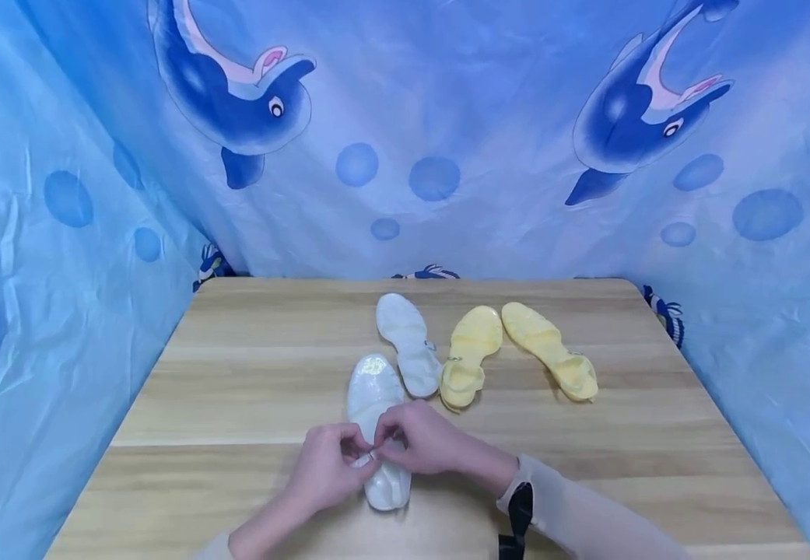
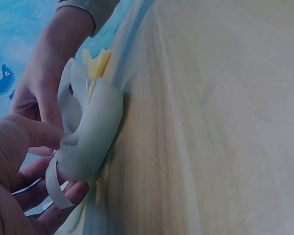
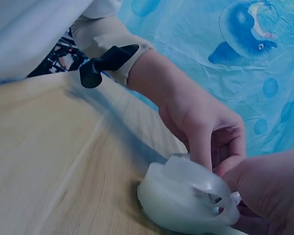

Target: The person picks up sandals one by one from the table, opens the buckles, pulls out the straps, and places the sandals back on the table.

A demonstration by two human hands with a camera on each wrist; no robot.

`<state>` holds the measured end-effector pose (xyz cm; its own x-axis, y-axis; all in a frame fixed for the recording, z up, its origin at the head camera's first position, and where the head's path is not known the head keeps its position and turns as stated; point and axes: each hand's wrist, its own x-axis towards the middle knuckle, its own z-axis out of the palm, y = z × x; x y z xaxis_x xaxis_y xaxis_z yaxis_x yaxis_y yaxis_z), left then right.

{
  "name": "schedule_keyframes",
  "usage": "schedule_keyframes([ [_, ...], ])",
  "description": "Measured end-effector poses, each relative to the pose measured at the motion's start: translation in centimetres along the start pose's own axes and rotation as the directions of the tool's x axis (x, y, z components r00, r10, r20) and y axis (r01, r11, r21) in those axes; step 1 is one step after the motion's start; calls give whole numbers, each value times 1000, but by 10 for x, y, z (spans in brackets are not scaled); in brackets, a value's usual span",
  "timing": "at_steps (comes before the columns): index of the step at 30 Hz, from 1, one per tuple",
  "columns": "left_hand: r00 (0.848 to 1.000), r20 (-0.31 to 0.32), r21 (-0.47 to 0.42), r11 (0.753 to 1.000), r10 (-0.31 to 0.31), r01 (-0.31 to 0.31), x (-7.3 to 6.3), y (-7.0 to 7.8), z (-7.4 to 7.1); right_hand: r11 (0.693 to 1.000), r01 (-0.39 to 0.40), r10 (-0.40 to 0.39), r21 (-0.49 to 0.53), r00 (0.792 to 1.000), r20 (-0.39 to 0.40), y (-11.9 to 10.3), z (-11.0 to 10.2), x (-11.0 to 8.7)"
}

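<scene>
A white, glossy sandal lies on the table with its toe pointing away from me. Both my hands meet at its ankle strap, beside a small metal buckle. The left hand pinches the strap from the left, its thumb against the sandal's side in the left wrist view. From the right, my right hand pinches the strap at the buckle with thumb and forefinger. The rounded heel part stands up close to both hands in the right wrist view. Fingers partly hide the fastening.
Just beyond lies a second white sandal, its heel close to a yellow sandal. Another yellow sandal is slanted farther right. The wooden table is bordered by a blue dolphin-print curtain.
</scene>
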<state>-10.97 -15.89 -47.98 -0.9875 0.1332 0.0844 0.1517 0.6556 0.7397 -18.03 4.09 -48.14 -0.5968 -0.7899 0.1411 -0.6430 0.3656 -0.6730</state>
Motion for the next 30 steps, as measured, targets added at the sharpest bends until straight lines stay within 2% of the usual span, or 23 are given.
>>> schedule_keyframes([
  [4,1000,5,6,1000,30,-30,4,0,-4,1000,2,-2,15,1000,1,1,-1,2],
  [8,999,34,-14,1000,7,-6,3,1,-2,1000,-10,10,8,999,34,1,-3,-1],
  [11,1000,31,-15,1000,5,-5,2,1,-1,1000,-25,25,0,999,37,-1,-4,-2],
  [17,1000,-7,28,1000,7,-7,-2,-1,-2,999,-41,41,29,999,-27,-5,4,1],
  [21,1000,5,48,999,8,-8,-2,-2,-4,998,-54,56,28,997,-49,-5,7,1],
  [25,1000,23,43,999,6,-6,0,-1,-3,997,-74,74,24,997,-31,-4,4,-1],
  [30,1000,16,26,1000,1,-2,0,0,-1,998,-62,62,21,998,-5,-2,1,-3],
])
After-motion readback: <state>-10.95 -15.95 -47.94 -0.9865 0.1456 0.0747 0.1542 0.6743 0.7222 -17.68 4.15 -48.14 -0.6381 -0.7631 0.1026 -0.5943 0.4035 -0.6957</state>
